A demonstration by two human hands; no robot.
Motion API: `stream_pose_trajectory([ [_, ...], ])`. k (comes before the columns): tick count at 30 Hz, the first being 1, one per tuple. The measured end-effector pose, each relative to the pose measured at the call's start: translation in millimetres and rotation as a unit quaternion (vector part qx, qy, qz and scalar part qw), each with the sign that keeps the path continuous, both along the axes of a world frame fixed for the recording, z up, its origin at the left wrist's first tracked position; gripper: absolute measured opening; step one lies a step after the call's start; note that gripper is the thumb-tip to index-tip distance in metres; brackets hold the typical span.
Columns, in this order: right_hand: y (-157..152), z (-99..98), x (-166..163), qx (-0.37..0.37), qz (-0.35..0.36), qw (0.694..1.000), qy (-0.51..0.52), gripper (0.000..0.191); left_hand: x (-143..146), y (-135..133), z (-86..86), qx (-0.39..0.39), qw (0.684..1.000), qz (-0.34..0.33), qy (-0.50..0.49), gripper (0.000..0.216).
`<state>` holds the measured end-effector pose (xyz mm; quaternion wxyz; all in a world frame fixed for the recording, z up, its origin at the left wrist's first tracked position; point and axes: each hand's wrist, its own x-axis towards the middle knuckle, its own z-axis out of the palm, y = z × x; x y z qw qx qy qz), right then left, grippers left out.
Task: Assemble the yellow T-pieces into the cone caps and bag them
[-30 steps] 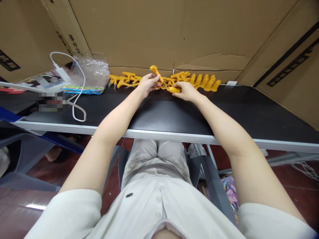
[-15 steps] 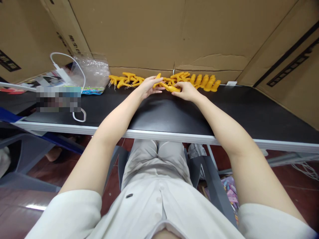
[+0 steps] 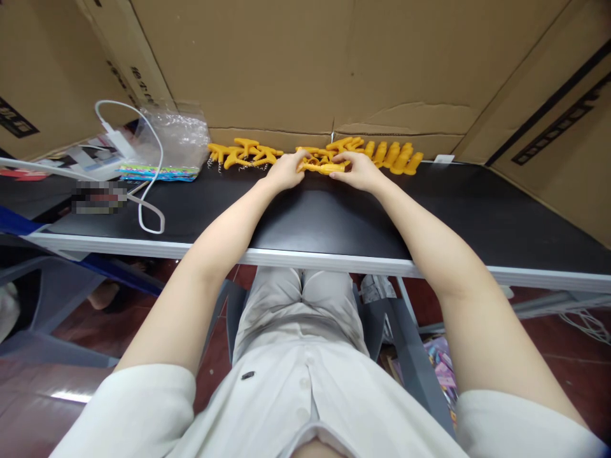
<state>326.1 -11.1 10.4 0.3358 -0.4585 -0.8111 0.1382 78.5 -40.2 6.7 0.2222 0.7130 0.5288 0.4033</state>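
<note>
Yellow and long, a corkscrew point(image 3: 324, 168) sits between the two hands, over the far middle of the black table point(image 3: 334, 219). The left hand point(image 3: 286, 172) has bent fingers and seems to pinch its left end. The right hand point(image 3: 359, 170) holds the right end with thumb and fingers. I can't see if there is a metal screw inside. If the screw goes in crooked, it could get stuck or scratch the plastic. If a finger gets in front of the tip, it could get poked. If the hold is too loose, the smooth piece could slip and roll. Just behind the hands is a heap of yellow pieces point(image 3: 348, 145), and a bump could mess it up. To the right, yellow tubes point(image 3: 392, 156) stand in a bunch, and a push from the right hand could knock them over. To the left, T-shaped handles point(image 3: 235, 156) have bare metal curls point(image 3: 220, 166) that could catch on the left hand. One second ago, the left hand held a handle up, tilted, and a shiny curl showed by the right hand's part. Now everything is low and nearly flat, and no curl shows there. The right hand has hardly moved.
</note>
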Motion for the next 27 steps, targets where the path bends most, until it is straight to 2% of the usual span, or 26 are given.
stream_pose_trajectory([
  [4, 3, 1.5, 2, -0.064, 0.028, 0.995, 0.067, 0.053, -11, 3, 1.8, 0.023, 0.994, 0.038, 0.098, 0.044],
  [8, 1, 7.1, 6, -0.115, 0.054, 0.984, 0.128, 0.052, -17, 7, 0.6, 0.032, 0.995, 0.04, 0.087, 0.036],
  [12, -3, 11.0, 8, -0.146, 0.054, 0.979, 0.133, 0.049, -17, 6, 1.3, 0.028, 0.998, 0.027, 0.048, 0.035],
  [15, -4, 10.6, 5, -0.178, 0.058, 0.975, 0.116, 0.066, -13, 3, 2.9, 0.029, 0.999, 0.018, 0.033, 0.034],
  [18, -4, 10.3, 2, -0.173, 0.033, 0.981, 0.077, 0.086, -11, 1, 3.5, 0.028, 0.998, 0.018, 0.047, 0.033],
  [20, -6, 11.8, 3, -0.176, 0.026, 0.982, 0.06, 0.093, -10, 2, 3.1, 0.027, 0.998, 0.02, 0.051, 0.033],
  [22, -9, 14.2, 5, -0.195, 0.044, 0.977, 0.074, 0.089, -11, 3, 2.1, 0.028, 0.999, 0.017, 0.043, 0.033],
  [24, -11, 16.9, 9, -0.219, 0.061, 0.967, 0.111, 0.075, -11, 5, 0.8, 0.03, 0.999, 0.012, 0.033, 0.033],
  [27, -15, 19.6, 13, -0.232, 0.054, 0.96, 0.147, 0.062, -11, 7, -0.4, 0.035, 0.999, 0.013, 0.04, 0.031],
])
